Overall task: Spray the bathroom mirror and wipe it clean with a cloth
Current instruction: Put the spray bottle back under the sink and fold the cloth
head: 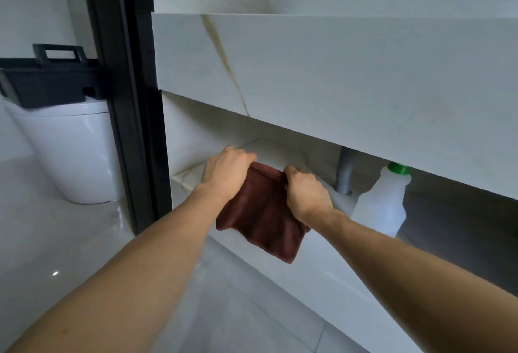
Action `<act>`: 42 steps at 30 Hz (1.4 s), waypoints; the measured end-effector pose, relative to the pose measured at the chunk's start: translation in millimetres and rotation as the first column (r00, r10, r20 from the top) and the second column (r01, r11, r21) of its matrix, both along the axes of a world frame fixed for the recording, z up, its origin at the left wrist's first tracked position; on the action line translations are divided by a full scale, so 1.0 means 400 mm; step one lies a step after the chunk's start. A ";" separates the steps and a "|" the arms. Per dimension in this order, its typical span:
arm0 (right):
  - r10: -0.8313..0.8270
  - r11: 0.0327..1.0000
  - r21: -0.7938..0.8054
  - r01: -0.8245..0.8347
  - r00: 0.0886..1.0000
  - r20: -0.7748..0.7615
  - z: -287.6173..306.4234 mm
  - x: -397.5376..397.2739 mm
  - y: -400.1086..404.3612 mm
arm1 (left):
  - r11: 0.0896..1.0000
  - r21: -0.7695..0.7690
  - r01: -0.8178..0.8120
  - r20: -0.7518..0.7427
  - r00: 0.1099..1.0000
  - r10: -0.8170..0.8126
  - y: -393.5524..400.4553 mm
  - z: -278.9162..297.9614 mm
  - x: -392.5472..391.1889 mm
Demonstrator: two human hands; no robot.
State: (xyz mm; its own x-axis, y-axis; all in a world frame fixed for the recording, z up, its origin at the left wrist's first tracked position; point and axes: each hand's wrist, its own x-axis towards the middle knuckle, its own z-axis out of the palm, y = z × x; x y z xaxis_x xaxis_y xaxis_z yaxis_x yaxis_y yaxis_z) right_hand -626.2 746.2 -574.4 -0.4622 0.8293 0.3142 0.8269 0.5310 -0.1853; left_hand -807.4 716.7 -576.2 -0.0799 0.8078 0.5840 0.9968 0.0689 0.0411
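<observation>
I hold a soft, dark reddish-brown cloth [260, 218] by its far edge, one corner in each hand. My left hand [227, 174] curls its fingers over the left corner, and my right hand [307, 194] bunches the right corner in a closed fist. The fabric looks thick and nappy, and it hangs down from my grip in loose folds towards me, its lower corner pointing at the pale glossy floor tiles [229, 310]. I hold it at the mouth of the open shelf [190, 176] under the white marble-look vanity front [336, 78], which carries a yellowish vein. Just to the right of my right hand, on that shelf, stands a translucent white plastic bottle with a green cap [384, 201], beside a grey drain pipe [346, 173]. Far left, past a black door frame [126, 100], a black plastic caddy [47, 78] sits on a smooth white toilet [70, 151].
</observation>
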 end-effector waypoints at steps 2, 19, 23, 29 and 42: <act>-0.021 1.000 -0.010 0.021 1.000 -0.004 -0.012 0.002 0.035 | 1.000 -0.007 0.014 -0.017 1.000 -0.014 0.036 -0.006 0.007; -0.166 0.985 -0.034 0.172 0.978 0.127 -0.098 0.008 0.243 | 0.993 -0.115 0.026 0.016 1.000 -0.024 0.269 -0.094 0.039; -0.281 0.959 0.002 0.284 0.947 0.154 -0.110 0.019 0.268 | 0.996 -0.066 0.062 0.074 0.996 -0.057 0.289 -0.089 0.024; -0.199 0.977 0.130 0.170 0.944 0.264 -0.127 0.051 0.233 | 0.983 -0.115 0.141 0.048 0.990 -0.136 0.269 -0.145 0.023; -0.177 0.923 -0.261 0.283 0.914 0.365 -0.230 0.032 0.163 | 0.721 -0.683 0.113 0.120 0.992 -0.042 0.263 -0.207 0.051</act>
